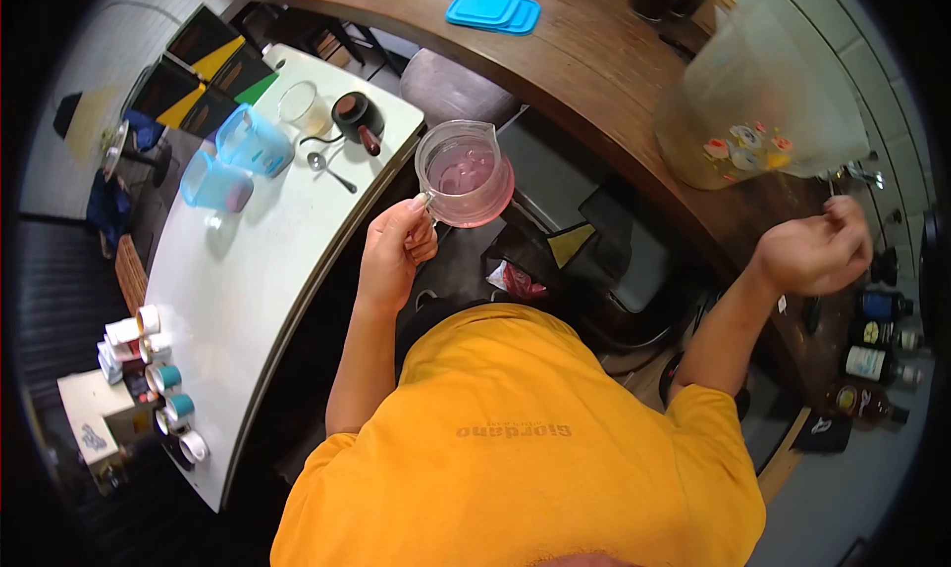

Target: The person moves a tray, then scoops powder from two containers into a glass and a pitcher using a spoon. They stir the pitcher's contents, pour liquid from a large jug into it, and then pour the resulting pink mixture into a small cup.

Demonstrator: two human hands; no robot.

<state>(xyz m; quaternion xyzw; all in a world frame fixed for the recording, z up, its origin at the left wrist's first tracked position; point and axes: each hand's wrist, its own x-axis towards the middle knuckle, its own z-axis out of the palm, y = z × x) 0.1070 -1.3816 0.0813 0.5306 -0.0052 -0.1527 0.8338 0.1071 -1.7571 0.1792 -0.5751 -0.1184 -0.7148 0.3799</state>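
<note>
My left hand [398,240] is closed round the handle of a clear glass jug [466,176], held up in front of my body. Pink liquid lies in it, with paler shapes that may be ice. My right hand [817,250] is raised at the right, its fingers curled in and slightly blurred; whether anything is in them is hidden. Just above that hand is a metal tap [862,176]. Beside it on the wooden counter stands a large translucent container [758,102] with a flower print.
Left, a white table [248,300] bears two light-blue jugs [253,141], a glass [302,106], a dark pot [355,116], a spoon [332,171] and several cups [178,409]. Blue lids [485,8] lie on the wooden counter [584,82]. Several bottles [872,364] stand at right.
</note>
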